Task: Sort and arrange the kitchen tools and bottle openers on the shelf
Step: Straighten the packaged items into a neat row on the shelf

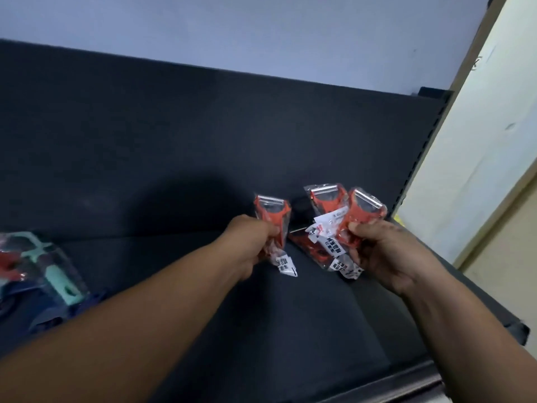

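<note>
My left hand [252, 246] grips one orange peeler in a clear wrapper [271, 216], blade end pointing up, its white label hanging below the fist. My right hand [380, 251] grips another wrapped orange peeler [361, 212] the same way. Between and behind the two, a third wrapped orange peeler [327, 199] stands against the dark back panel, and one more [313, 248] lies flat on the dark shelf [261, 330] under white labels. Both hands hover just above the shelf's right part.
At the far left lies a pile of wrapped tools [37, 274], with a mint green handle, red and dark blue pieces. A cream wall [479, 141] and the slotted shelf upright [421, 158] bound the right side. The shelf's metal front lip [406, 385] runs at bottom right.
</note>
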The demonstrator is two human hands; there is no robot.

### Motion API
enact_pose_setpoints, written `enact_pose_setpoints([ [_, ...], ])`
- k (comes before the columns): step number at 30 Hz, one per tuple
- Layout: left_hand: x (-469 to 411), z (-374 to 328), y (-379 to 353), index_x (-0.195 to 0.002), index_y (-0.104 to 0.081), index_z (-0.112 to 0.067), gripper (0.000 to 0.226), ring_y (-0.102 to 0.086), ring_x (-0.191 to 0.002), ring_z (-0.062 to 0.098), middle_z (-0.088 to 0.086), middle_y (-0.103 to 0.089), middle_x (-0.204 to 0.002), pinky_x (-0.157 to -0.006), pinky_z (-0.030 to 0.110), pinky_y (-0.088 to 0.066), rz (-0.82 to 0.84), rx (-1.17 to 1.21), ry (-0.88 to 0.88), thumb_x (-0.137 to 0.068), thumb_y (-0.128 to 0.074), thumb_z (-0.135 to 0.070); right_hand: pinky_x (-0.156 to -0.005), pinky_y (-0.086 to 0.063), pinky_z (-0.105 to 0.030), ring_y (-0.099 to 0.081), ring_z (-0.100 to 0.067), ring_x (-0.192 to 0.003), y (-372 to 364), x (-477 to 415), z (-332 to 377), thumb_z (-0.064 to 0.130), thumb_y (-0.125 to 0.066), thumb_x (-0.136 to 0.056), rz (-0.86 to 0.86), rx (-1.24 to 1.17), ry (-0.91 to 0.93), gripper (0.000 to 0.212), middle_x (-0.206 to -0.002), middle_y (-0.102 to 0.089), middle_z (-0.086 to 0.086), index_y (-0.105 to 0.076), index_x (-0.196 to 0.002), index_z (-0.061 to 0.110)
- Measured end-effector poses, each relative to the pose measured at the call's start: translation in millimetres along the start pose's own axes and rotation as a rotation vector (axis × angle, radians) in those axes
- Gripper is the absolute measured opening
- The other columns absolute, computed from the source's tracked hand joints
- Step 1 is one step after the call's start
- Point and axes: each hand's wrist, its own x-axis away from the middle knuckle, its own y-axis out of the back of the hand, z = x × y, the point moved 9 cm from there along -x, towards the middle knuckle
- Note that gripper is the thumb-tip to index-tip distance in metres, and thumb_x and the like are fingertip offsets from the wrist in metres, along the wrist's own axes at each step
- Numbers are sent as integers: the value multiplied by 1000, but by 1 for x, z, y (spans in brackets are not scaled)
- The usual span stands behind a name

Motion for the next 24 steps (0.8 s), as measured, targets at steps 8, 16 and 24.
enact_pose_setpoints([
  [8, -31, 7, -23, -92, -63, 0, 10, -65, -70, 28, 16, -67, -80, -82, 43, -56, -47, -91, -8, -84, -58, 4, -43, -46, -16, -65, -10, -53, 29, -21, -7, -1, -57, -88, -36, 22, -35, 13, -61, -69, -5, -61, -80, 8],
  [16, -41, 11, 26, -97, -60, 1, 16, -68, -82, 35, 22, -67, -93, -83, 49, -57, -230, -114, 40, -81, -60, 2, -56, -48, -25, -66, -18, -60, 22, -31, -13, -2, -59, -86, -9, 113, -27, 15, -66, -69, -10, -63, -74, 7],
  [24, -36, 18, -7, -95, -62, -1, 15, -62, -63, 19, 13, -67, -84, -53, 25, -48, -160, -12, 36, -82, -69, -5, -44, -50, -24, -70, -28, -67, 12, -43, -15, 4, -64, -86, -90, 239, -12, 7, -78, -72, -16, -65, -93, 1],
])
